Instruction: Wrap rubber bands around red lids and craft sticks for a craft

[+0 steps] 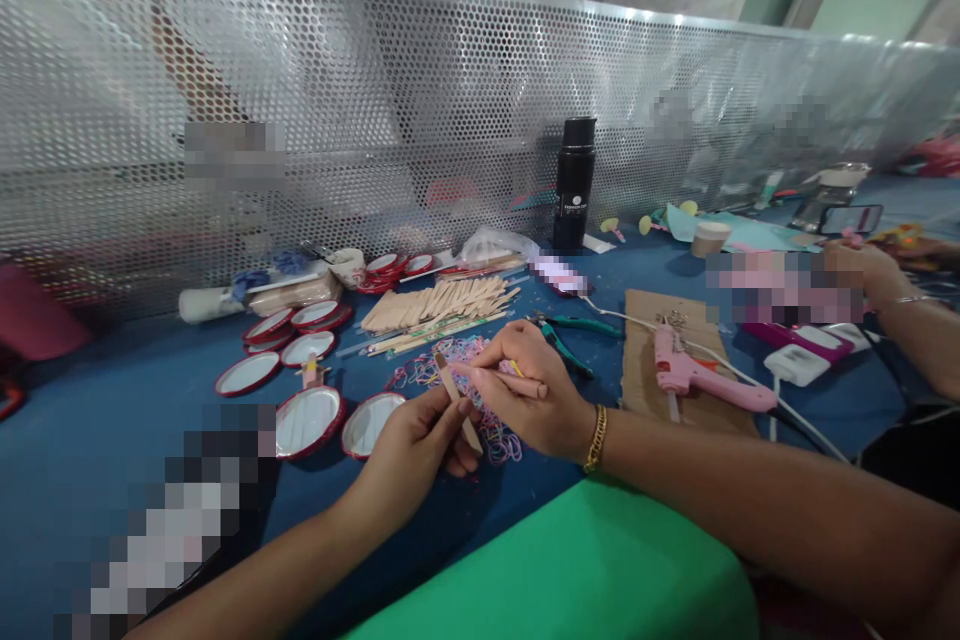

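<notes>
My left hand (420,440) is closed, with thumb and fingers pinching a flat wooden craft stick (452,385) that slants upward. Gripped in my right hand (536,390) is a slim pink pen (521,383), its front end close to the upper part of the stick; whether it touches I cannot tell. A bit of yellow shows between the right fingers. Under and behind both hands lies a pile of colourful rubber bands (502,442). White jar lids with red rims (309,420) lie left of my left hand. Beyond them is a heap of loose craft sticks (442,303).
Green-handled pliers (566,345) and a pink glue gun (694,378) on cardboard (637,320) lie to the right, with white cables nearby. A black bottle (575,185) stands by the perforated metal panel (450,110). Another person's hand (862,270) is at far right.
</notes>
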`<state>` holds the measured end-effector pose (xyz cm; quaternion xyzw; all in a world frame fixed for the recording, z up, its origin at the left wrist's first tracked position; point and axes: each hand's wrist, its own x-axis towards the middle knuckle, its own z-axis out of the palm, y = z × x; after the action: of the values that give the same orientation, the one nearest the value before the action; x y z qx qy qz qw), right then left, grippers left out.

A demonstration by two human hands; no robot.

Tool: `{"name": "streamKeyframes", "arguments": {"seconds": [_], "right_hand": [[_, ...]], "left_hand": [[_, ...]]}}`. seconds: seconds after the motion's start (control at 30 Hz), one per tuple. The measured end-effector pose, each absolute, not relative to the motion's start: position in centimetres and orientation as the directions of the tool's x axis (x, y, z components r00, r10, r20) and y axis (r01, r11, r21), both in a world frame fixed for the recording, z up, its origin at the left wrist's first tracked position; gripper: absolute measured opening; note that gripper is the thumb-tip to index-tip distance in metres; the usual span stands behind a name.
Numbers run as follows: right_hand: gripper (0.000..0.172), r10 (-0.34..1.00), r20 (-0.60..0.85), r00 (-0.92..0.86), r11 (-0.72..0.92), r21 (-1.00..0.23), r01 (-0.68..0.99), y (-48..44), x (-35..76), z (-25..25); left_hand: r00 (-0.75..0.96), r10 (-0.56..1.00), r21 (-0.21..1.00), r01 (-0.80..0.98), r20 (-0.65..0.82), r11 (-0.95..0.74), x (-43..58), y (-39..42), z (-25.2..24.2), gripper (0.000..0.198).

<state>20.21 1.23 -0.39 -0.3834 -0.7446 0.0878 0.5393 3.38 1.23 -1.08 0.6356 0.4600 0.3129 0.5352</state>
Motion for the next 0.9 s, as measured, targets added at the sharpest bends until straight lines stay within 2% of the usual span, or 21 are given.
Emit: {"name": "streamKeyframes", "arguments": {"seconds": [0.13, 0.33, 0.53, 0.73, 0.9], "right_hand": [[0.012, 0.688, 0.701, -0.188, 0.685, -0.542, 0.487, 1.40, 20.17, -0.54], [0.008, 0.665, 0.740, -0.103, 0.682, -0.544, 0.488, 1.49, 20.23, -0.60], [0.013, 0.698, 0.686, -0.204, 0.682, -0.551, 0.482, 1.11, 20.03, -0.41], [0.011, 0.681, 0.724, -0.111, 0.661, -0.541, 0.520, 1.47, 20.12, -0.72], [0.010, 0.674, 0.726, -0.136, 0.681, -0.540, 0.495, 1.28, 20.11, -0.78]], "left_hand": [[0.369, 0.926, 0.965, 0.262, -0.085, -0.016, 3.35, 1.22, -1.02, 0.044], [0.373, 0.923, 0.969, 0.249, -0.095, -0.001, 3.40, 1.21, -1.08, 0.042], [0.367, 0.926, 0.969, 0.246, -0.091, -0.002, 3.46, 1.14, -0.98, 0.043], [0.360, 0.928, 0.972, 0.235, -0.093, 0.006, 3.30, 1.12, -1.06, 0.040], [0.371, 0.925, 0.971, 0.241, -0.084, -0.008, 3.35, 1.28, -1.20, 0.042]]}}
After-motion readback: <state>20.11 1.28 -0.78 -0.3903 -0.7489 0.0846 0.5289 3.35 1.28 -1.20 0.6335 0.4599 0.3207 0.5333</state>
